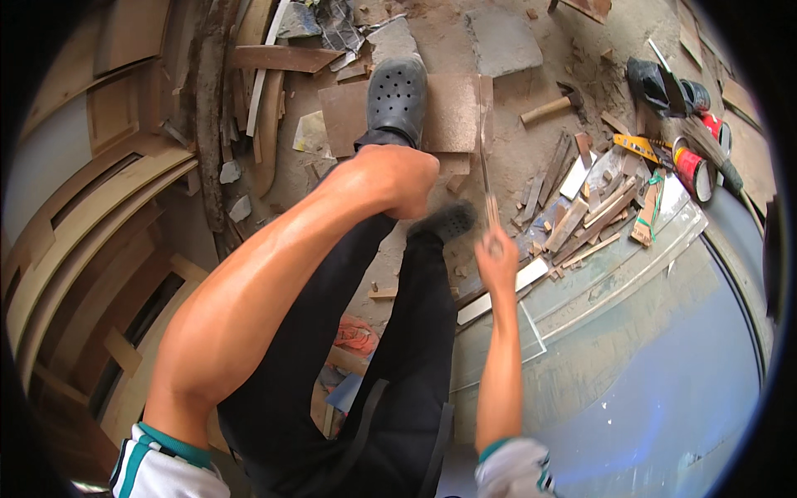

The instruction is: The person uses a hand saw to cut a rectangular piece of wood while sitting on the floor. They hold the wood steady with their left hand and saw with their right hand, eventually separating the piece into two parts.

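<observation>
My right hand (496,259) is closed round the wooden handle of a thin-bladed handsaw (486,166), smeared by motion. Its narrow blade, seen almost edge-on, runs along the right part of a brown wooden board (454,112). A grey clog (397,95) on my left foot presses the board down. My left hand (413,183) lies over my bent left leg, curled like a fist; what its fingers hold, if anything, is hidden. My other dark clog (448,221) stands on the ground below the board.
A hammer (554,104) lies right of the board. Several wood offcuts (581,217) are heaped beside a yellow level (638,148) and a red can (693,170). A glass sheet (631,357) fills the lower right. Wooden frames (91,207) stand at the left.
</observation>
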`<state>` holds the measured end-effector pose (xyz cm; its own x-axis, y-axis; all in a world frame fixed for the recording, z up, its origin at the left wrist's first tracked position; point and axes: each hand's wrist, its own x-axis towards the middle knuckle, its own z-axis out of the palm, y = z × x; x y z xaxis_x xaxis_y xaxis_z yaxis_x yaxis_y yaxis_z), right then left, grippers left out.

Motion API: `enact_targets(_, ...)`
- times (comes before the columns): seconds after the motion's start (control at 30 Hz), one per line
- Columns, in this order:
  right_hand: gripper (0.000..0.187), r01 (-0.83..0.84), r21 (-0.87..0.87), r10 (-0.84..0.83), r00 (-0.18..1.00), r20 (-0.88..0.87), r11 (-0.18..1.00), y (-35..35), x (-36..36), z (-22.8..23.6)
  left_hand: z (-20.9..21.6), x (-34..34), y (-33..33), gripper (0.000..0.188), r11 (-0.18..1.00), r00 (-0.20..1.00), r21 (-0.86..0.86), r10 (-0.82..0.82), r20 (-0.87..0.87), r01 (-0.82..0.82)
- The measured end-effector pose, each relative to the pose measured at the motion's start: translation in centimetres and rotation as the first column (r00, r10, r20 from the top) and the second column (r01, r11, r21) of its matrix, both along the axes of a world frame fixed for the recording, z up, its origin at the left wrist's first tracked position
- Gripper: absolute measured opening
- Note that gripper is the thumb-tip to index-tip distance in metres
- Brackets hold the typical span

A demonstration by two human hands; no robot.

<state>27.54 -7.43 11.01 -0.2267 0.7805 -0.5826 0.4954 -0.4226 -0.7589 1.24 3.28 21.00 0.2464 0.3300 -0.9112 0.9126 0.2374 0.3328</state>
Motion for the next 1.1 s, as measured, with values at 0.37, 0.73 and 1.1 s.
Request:
enact_targets(0.37, 0.011, -0.046, 0.001, 0.046, 0.999, -0.025, 0.999, -4.2, 1.8, 4.6, -0.3, -0.4, -0.9, 0.035, 0.988, 0.999, -0.155, -0.021, -0.044, 0.013)
enact_targets(0.73, 0.012, -0.006, -0.018, 0.005, 0.999, -0.033, 1.0, -3.4, 2.1, 4.6, 0.2, 1.1, -0.7, 0.035, 0.99, 0.999, -0.141, -0.002, -0.044, -0.004)
enact_targets(1.1, 0.013, 0.07, -0.035, -0.071, 0.996, -0.044, 0.997, -0.1, -0.7, -2.0, -0.7, 2.9, 0.7, 0.025, 0.991, 0.996, -0.104, -0.088, -0.025, 0.085)
